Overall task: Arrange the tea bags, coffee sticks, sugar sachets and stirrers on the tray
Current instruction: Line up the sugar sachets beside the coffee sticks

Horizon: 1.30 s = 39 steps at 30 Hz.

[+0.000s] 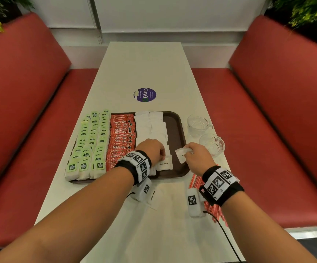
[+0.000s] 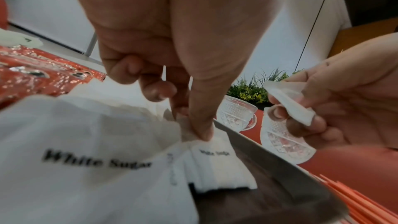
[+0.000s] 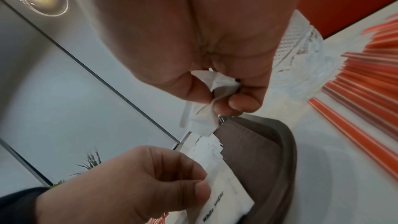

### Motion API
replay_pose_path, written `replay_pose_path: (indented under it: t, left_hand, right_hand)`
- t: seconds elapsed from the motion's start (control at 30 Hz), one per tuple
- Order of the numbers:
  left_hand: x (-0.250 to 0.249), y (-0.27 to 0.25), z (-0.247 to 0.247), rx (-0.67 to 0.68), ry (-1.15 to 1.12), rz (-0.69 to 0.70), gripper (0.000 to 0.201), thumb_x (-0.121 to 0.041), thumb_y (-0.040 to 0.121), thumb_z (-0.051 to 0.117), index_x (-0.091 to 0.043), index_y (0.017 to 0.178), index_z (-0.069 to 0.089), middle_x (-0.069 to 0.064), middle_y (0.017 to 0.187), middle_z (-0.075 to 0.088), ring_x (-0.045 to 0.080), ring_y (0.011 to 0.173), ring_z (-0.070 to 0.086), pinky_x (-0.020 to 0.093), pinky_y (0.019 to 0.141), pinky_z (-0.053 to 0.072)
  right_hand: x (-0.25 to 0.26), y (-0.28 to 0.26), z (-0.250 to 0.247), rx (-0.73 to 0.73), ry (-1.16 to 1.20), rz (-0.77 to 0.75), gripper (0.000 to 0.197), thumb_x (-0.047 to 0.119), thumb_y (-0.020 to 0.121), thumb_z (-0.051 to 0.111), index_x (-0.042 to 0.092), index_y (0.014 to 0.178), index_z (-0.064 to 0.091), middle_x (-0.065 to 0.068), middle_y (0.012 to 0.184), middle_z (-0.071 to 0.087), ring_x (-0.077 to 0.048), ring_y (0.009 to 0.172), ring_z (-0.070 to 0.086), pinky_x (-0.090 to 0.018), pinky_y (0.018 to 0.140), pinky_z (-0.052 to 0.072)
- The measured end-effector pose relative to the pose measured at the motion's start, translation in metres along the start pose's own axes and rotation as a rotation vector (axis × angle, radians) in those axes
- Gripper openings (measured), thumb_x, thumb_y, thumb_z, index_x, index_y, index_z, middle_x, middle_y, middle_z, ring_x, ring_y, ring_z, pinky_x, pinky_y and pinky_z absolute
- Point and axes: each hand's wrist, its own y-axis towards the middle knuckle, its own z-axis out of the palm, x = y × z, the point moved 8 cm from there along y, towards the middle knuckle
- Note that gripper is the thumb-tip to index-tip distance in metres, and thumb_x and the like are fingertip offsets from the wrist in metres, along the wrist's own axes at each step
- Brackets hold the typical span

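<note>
A brown tray [image 1: 174,128] carries rows of green tea bags [image 1: 91,141], red coffee sticks [image 1: 121,137] and white sugar sachets [image 1: 150,126]. My left hand [image 1: 162,156] is over the near end of the sugar column. Its thumb and a finger pinch the edge of a sachet [image 2: 206,152] lying on the stack, and the other fingers are curled. My right hand [image 1: 187,154] hovers over the tray's right rim and grips a small bunch of sugar sachets [image 3: 204,118]. Orange stirrers [image 1: 195,181] lie fanned on the table under my right wrist.
Two cut-glass cups [image 1: 198,124] [image 1: 212,144] stand on the table just right of the tray, close to my right hand. One loose sugar sachet [image 1: 153,196] lies on the table in front of the tray. Red bench seats [image 1: 267,130] flank the table.
</note>
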Motion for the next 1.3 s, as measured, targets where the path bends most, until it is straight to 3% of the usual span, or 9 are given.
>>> replay_pose_path:
  t: [0.13, 0.27, 0.37, 0.47, 0.6, 0.73, 0.97, 1.17, 1.3]
  left_hand:
    - [0.003, 0.001, -0.001, -0.013, 0.035, -0.026, 0.015, -0.033, 0.089, 0.069, -0.026, 0.102, 0.072, -0.005, 0.105, 0.07, 0.016, 0.094, 0.064, 0.029, 0.083, 0.052]
    - [0.004, -0.013, -0.013, -0.077, -0.003, 0.015, 0.021, -0.04, 0.09, 0.067, -0.027, 0.106, 0.069, -0.005, 0.105, 0.067, 0.016, 0.096, 0.061, 0.033, 0.087, 0.051]
    - [-0.001, -0.04, -0.017, -0.059, -0.011, 0.091, 0.016, -0.038, 0.091, 0.066, -0.028, 0.102, 0.071, -0.009, 0.102, 0.069, 0.012, 0.092, 0.061, 0.03, 0.085, 0.051]
    - [-0.008, -0.069, -0.002, 0.086, 0.036, 0.185, 0.012, -0.031, 0.088, 0.068, -0.029, 0.098, 0.075, -0.012, 0.1, 0.072, 0.009, 0.092, 0.064, 0.028, 0.086, 0.052]
    - [-0.008, -0.094, 0.023, 0.189, 0.199, 0.269, 0.028, -0.039, 0.087, 0.069, -0.032, 0.114, 0.071, -0.01, 0.112, 0.071, 0.014, 0.102, 0.063, 0.025, 0.083, 0.045]
    - [-0.001, -0.1, 0.042, 0.204, 0.243, 0.286, 0.053, -0.043, 0.082, 0.074, -0.028, 0.13, 0.059, -0.004, 0.125, 0.064, 0.021, 0.111, 0.06, 0.033, 0.09, 0.049]
    - [0.001, -0.098, 0.05, 0.228, 0.247, 0.283, 0.056, -0.034, 0.081, 0.077, -0.024, 0.131, 0.055, 0.0, 0.119, 0.061, 0.024, 0.106, 0.06, 0.039, 0.086, 0.052]
    - [0.002, -0.098, 0.047, 0.242, 0.278, 0.318, 0.037, -0.041, 0.09, 0.066, -0.02, 0.121, 0.063, 0.004, 0.112, 0.06, 0.025, 0.099, 0.059, 0.033, 0.076, 0.046]
    - [0.012, -0.094, 0.012, 0.066, 0.094, 0.269, 0.028, -0.045, 0.094, 0.057, -0.021, 0.104, 0.067, -0.001, 0.096, 0.066, 0.018, 0.086, 0.06, 0.031, 0.075, 0.048]
  right_hand:
    - [-0.005, -0.003, 0.004, 0.019, 0.033, 0.015, 0.028, 0.001, 0.094, 0.047, 0.015, 0.107, 0.067, -0.005, 0.095, 0.069, -0.022, 0.086, 0.07, -0.037, 0.081, 0.059]
    - [-0.005, -0.004, 0.007, 0.017, 0.115, 0.015, 0.019, 0.004, 0.095, 0.058, 0.022, 0.095, 0.063, -0.003, 0.094, 0.068, -0.022, 0.072, 0.073, -0.038, 0.071, 0.063]
    - [-0.005, -0.004, 0.006, -0.006, 0.057, 0.01, 0.018, 0.013, 0.091, 0.069, 0.027, 0.084, 0.062, -0.002, 0.087, 0.07, -0.021, 0.076, 0.071, -0.039, 0.074, 0.061]
    - [0.0, -0.003, 0.011, -0.002, -0.016, 0.003, 0.015, 0.018, 0.089, 0.073, 0.025, 0.079, 0.063, 0.001, 0.078, 0.07, -0.015, 0.073, 0.066, -0.027, 0.066, 0.053]
    - [0.008, -0.001, 0.028, 0.042, -0.066, -0.006, 0.013, 0.018, 0.088, 0.075, 0.019, 0.078, 0.066, 0.004, 0.074, 0.065, -0.012, 0.07, 0.062, -0.02, 0.059, 0.044]
    - [0.013, 0.002, 0.047, 0.101, -0.098, 0.004, 0.016, 0.017, 0.085, 0.078, 0.019, 0.073, 0.068, 0.006, 0.071, 0.065, -0.01, 0.068, 0.061, -0.023, 0.063, 0.048]
    - [0.014, 0.011, 0.058, 0.093, -0.3, 0.021, 0.024, 0.017, 0.087, 0.074, 0.026, 0.07, 0.06, 0.002, 0.086, 0.069, -0.017, 0.086, 0.065, -0.025, 0.074, 0.05]
    - [0.012, 0.014, 0.057, 0.045, -0.315, 0.017, 0.019, 0.017, 0.088, 0.071, 0.018, 0.102, 0.058, -0.005, 0.105, 0.064, -0.023, 0.097, 0.061, -0.029, 0.081, 0.051]
    - [0.016, 0.012, 0.048, 0.012, -0.301, -0.032, 0.027, 0.025, 0.092, 0.066, 0.015, 0.114, 0.055, -0.004, 0.102, 0.063, -0.023, 0.096, 0.061, -0.03, 0.079, 0.048]
